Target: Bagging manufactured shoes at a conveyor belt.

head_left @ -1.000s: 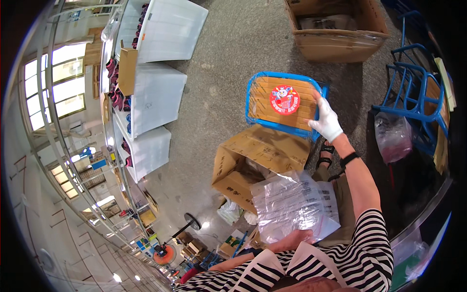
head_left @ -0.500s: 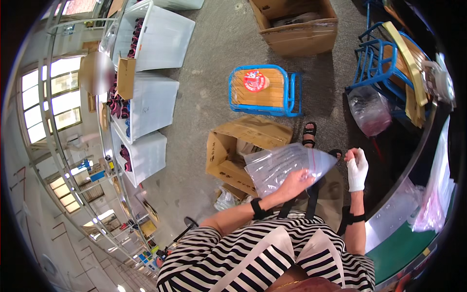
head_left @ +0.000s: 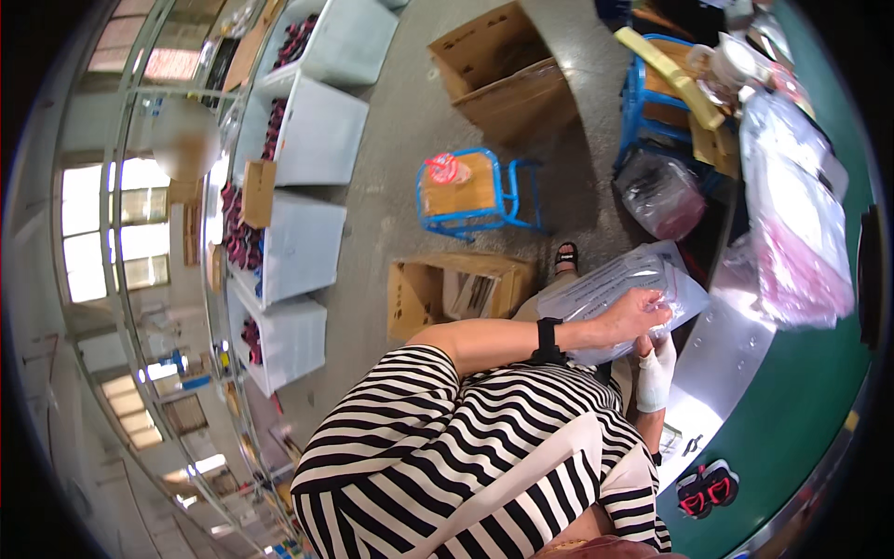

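Note:
A clear plastic bag (head_left: 596, 289) with printed lines and a reddish strip lies across my lap. My left hand (head_left: 635, 315) is closed on the bag near its strip end, with the fingertips bunched together. Just below it, my right hand (head_left: 656, 376), in a white glove that leaves fingertips bare, pinches the same edge; part of its fingers is hidden behind the bag. On the green table to my right lies a pair of black and red shoes (head_left: 708, 489).
An open cardboard box (head_left: 419, 298) stands by my legs, another box (head_left: 512, 93) farther off. Between them is a blue-framed stool (head_left: 466, 196) bearing a red-lidded cup (head_left: 447, 169). White bins (head_left: 312, 247) line the left. Bagged goods (head_left: 796, 224) lie on the green table (head_left: 792, 410).
My view has turned toward the table. The bag has moved right, and my right hand, apart from it before, has come to its edge beside my left hand. The shoes have come into view.

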{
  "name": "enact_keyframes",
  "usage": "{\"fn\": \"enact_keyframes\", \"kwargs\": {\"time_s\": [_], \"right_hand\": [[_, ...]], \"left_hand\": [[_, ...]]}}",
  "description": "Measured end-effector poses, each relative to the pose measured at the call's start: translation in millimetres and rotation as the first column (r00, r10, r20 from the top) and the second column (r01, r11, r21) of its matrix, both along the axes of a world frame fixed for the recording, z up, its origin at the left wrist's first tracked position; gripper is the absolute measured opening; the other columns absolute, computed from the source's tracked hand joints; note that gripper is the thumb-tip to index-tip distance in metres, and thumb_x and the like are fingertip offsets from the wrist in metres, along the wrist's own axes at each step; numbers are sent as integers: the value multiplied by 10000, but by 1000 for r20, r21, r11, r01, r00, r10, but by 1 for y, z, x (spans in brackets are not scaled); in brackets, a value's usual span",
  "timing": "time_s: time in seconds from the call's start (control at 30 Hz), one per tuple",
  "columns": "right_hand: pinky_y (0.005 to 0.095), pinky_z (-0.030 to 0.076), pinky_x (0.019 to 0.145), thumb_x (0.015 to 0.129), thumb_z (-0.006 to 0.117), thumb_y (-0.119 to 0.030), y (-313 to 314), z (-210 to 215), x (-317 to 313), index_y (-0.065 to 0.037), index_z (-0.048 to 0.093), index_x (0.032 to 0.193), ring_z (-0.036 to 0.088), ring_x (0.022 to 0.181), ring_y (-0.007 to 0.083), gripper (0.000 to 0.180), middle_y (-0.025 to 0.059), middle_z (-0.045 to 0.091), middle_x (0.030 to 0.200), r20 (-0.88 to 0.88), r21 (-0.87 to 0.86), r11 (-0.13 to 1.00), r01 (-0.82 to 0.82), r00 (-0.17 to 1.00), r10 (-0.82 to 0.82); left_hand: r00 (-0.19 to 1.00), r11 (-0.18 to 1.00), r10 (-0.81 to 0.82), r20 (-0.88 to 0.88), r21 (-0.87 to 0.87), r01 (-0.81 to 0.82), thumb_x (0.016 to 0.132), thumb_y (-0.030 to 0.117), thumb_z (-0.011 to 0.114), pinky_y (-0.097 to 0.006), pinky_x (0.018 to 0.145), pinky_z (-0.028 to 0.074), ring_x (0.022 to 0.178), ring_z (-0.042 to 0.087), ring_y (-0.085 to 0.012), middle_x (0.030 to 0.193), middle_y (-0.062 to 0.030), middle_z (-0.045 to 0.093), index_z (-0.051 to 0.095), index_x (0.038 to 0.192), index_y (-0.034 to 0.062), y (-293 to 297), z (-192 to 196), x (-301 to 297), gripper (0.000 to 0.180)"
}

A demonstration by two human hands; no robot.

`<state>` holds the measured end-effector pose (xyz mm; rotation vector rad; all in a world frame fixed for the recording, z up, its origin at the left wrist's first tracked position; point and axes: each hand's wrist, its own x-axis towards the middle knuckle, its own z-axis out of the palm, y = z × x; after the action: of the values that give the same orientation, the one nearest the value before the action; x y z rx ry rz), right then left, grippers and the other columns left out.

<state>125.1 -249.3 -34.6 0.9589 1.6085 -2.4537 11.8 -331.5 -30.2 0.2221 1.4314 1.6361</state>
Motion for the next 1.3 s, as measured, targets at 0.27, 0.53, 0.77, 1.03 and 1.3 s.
{"fn": "enact_keyframes", "kwargs": {"time_s": [0.27,0.53,0.77,1.03,1.3], "right_hand": [[234,412,521,810,473,-76,59,34,56,-36,491,732,504,564,98,90,30,523,623,9,277,851,447,884,-467],[323,469,601,709,649,-144,51,97,90,-46,527,963,576,644,221,298,84,542,709,-99,816,311,487,648,-755],[387,470,688,737,547,-172,50,31,58,-57,574,949,566,838,302,243,142,579,891,-40,859,431,275,877,-479],[393,459,705,751,533,-194,107,0,105,-52,582,958,568,819,307,255,156,589,886,-42,815,416,404,756,-653],[400,447,724,767,518,-218,40,-25,110,-46,591,968,571,798,313,274,173,600,881,-20,857,282,431,576,-817]], "left_hand": [[992,999,11,126,33,-15,862,101,541,-231,578,455,664,523,-79,794,1,559,574,893,53,59,79,-34,66],[918,931,-313,-243,110,347,853,77,539,-188,586,386,666,458,-25,796,50,530,555,943,45,123,79,-19,97],[405,409,-839,-364,70,910,844,67,557,-213,560,388,649,470,-54,722,3,555,566,893,26,134,131,44,65],[-162,-63,-780,-604,-183,981,793,9,537,-251,489,368,509,395,-103,554,-82,472,552,858,9,168,143,22,67],[-15,94,-721,-693,-119,988,795,68,607,-274,453,293,519,299,-91,535,-43,354,501,717,-20,201,128,54,158]]}}
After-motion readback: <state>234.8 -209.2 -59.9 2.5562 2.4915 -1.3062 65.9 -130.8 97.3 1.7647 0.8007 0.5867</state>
